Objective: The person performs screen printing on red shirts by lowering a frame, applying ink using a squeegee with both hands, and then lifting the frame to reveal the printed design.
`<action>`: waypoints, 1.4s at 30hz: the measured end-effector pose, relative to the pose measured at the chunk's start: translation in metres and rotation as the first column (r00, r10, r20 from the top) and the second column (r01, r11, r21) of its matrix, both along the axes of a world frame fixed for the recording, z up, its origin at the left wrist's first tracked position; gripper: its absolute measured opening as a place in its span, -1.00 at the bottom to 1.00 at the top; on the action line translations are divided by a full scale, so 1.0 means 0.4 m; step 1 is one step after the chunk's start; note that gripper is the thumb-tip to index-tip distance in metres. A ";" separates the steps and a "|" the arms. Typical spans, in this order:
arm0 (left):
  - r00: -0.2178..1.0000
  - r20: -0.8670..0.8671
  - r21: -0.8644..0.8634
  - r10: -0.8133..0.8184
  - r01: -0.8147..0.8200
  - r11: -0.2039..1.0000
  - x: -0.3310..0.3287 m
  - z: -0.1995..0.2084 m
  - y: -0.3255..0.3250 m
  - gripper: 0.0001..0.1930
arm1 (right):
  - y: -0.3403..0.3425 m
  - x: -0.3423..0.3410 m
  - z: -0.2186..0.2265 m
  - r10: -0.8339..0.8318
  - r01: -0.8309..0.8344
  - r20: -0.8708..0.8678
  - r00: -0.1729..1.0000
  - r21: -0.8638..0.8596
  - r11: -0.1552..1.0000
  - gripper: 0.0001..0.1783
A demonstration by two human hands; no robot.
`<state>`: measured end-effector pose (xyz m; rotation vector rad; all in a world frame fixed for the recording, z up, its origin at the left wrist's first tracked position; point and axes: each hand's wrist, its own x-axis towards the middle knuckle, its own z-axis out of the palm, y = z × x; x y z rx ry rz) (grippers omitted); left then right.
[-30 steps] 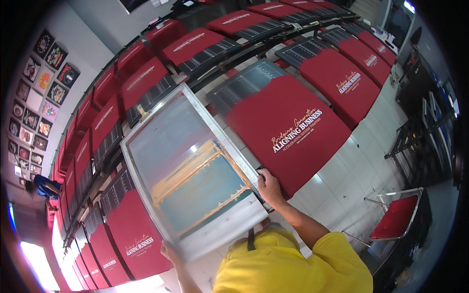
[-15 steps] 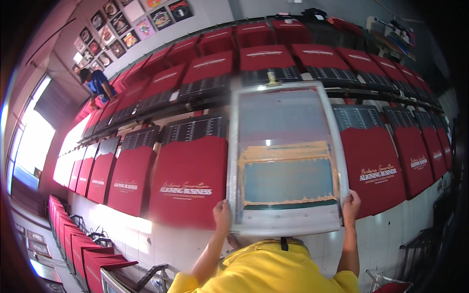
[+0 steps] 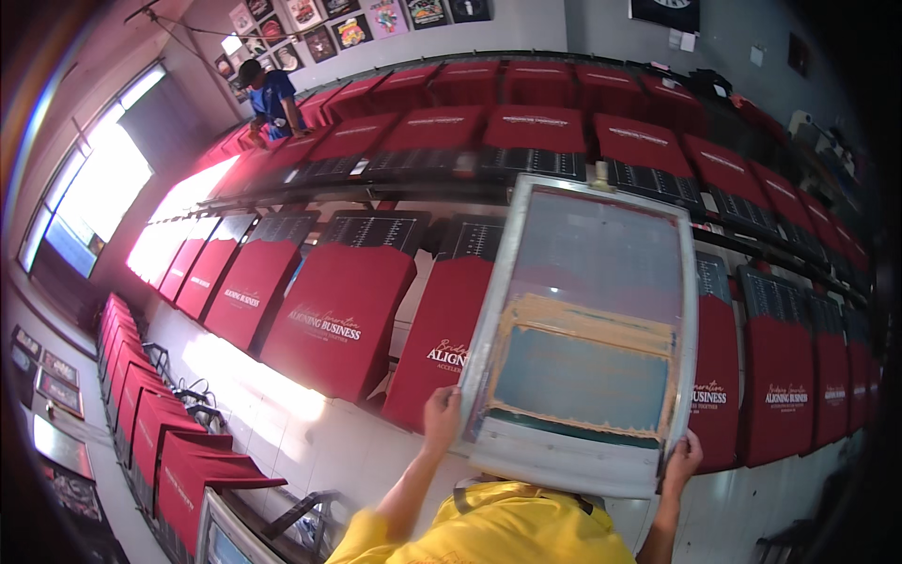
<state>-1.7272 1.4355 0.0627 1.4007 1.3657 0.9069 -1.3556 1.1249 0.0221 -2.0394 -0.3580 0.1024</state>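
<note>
My two hands carry a screen-printing frame [image 3: 573, 465] with a pale metal rim, held by the sides near its lower end. My left hand [image 3: 442, 414] is closed on its left edge. The right edge is gripped by my right hand [image 3: 684, 456]. Orange-brown tape or residue borders a blue-green area [image 3: 587, 376] of the mesh, and a dark green strip lies below it. The frame slants, its far end leaning right, above a row of red shirts on boards. One red shirt [image 3: 437, 343] is partly covered at its left, another [image 3: 716, 385] at its right.
Long rows of dark boards with printed red shirts [image 3: 329, 315] run across the room. A person in blue [image 3: 272, 103] leans over the far left boards. At lower left stand more red-covered boards [image 3: 155, 442] and another frame [image 3: 221, 531]. A bright window [image 3: 94, 183] is at left.
The frame has gone from nearly straight to slanted, and lies further right and lower in view with both hands still on it. My view has turned; the person in blue appears further right.
</note>
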 end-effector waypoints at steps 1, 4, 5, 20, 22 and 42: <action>1.000 0.009 -0.029 0.015 -0.014 0.999 -0.044 0.007 0.019 -0.70 | 0.040 -0.042 0.007 0.017 -0.017 -0.015 1.000 -0.006 1.000 -0.69; 0.998 -0.055 -0.012 0.022 -0.023 1.000 -0.156 0.011 0.073 -0.68 | 0.118 -0.147 -0.019 0.029 -0.022 -0.089 0.996 0.086 0.996 -0.71; 0.993 -0.114 -0.005 0.032 -0.032 0.999 -0.184 0.014 0.087 -0.67 | 0.139 -0.178 -0.025 0.045 -0.039 -0.064 0.997 0.099 0.994 -0.71; 0.941 -0.337 -0.093 -0.013 -0.020 0.995 -0.360 -0.025 0.210 -0.63 | 0.289 -0.354 0.012 0.097 -0.088 -0.111 0.989 0.086 0.992 -0.70; 0.938 -0.346 -0.103 -0.019 -0.018 0.994 -0.362 -0.035 0.228 -0.62 | 0.298 -0.355 0.002 0.099 -0.092 -0.139 0.985 0.059 0.994 -0.69; 0.975 -0.221 -0.123 0.002 -0.030 0.992 -0.394 -0.078 0.288 -0.67 | 0.346 -0.382 -0.007 0.076 -0.074 -0.068 0.995 0.037 0.997 -0.68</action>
